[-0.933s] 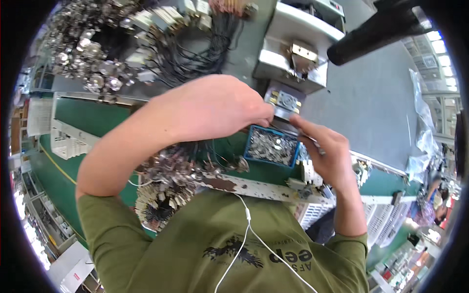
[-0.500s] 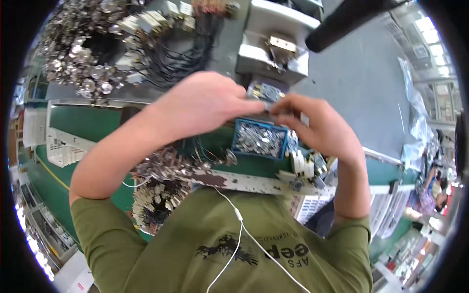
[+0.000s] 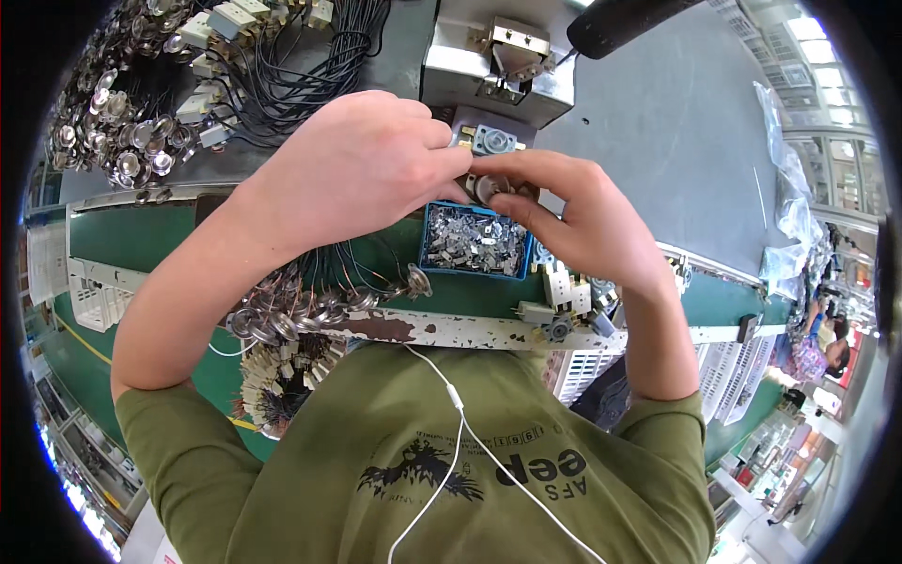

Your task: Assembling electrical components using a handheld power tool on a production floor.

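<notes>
My right hand (image 3: 587, 221) pinches a round metal disc-shaped part (image 3: 490, 188) between thumb and forefinger, over the far rim of a blue tray (image 3: 474, 273) filled with small metal clips (image 3: 474, 240). Against the left side of that part, my left hand (image 3: 376, 160) is closed with its fingertips together; what it grips is hidden by the fingers. Just beyond both hands, a pale grey-blue switch-like block (image 3: 493, 139) with a round centre and brass tabs rests in front of a metal fixture (image 3: 519, 47).
Shiny round metal parts (image 3: 132, 132) and bundled black wires (image 3: 324, 56) with white blocks pile up at far left. More wired discs (image 3: 296, 305) lie left of the tray, white connector blocks (image 3: 568, 291) to its right. A dark rod (image 3: 620, 23) overhangs at top right.
The view has shifted, so the bench sits higher and further left. The round part now shows between my fingers; it was blurred or hidden before. Both hands remain close together near the tray.
</notes>
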Motion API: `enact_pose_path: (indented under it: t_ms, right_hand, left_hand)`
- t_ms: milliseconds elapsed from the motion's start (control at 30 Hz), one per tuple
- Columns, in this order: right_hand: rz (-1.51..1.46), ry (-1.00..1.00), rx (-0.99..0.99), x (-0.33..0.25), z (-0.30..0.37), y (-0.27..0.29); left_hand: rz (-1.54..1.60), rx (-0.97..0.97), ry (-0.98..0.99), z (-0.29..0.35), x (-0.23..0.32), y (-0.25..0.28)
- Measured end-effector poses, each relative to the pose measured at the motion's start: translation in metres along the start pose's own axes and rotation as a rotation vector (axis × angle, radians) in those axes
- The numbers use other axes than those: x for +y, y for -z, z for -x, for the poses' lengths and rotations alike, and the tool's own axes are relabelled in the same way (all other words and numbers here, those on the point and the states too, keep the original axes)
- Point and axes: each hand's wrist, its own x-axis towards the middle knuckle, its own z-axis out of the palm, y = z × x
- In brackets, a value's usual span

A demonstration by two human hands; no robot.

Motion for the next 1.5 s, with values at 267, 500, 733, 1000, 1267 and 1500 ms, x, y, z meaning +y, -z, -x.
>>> enact_pose_path:
  t_ms: [267, 500, 733, 1000, 1267, 1500]
  right_hand:
    - [-0.099, 0.017, 0.027, 0.01, 0.012, 0.001]
    - [0.152, -0.068, 0.427, 0.031, 0.025, -0.007]
    - [-0.094, 0.009, 0.565, 0.023, 0.023, 0.003]
    - [0.104, 0.576, 1.219, -0.011, -0.037, 0.062]
    - [0.007, 0.227, 0.932, -0.049, -0.07, 0.068]
    - [-0.078, 0.41, 1.017, -0.061, -0.079, 0.054]
  left_hand:
    - [0.022, -0.116, 0.015, 0.005, 0.006, 0.006]
    - [0.295, -0.176, 0.013, -0.002, -0.005, 0.006]
    - [0.418, -0.31, 0.311, -0.041, -0.024, -0.005]
    - [0.364, -0.39, 0.333, -0.036, -0.03, -0.03]
    - [0.314, -0.327, 0.314, -0.037, -0.028, -0.031]
    - [0.349, -0.313, 0.265, -0.031, -0.029, -0.031]
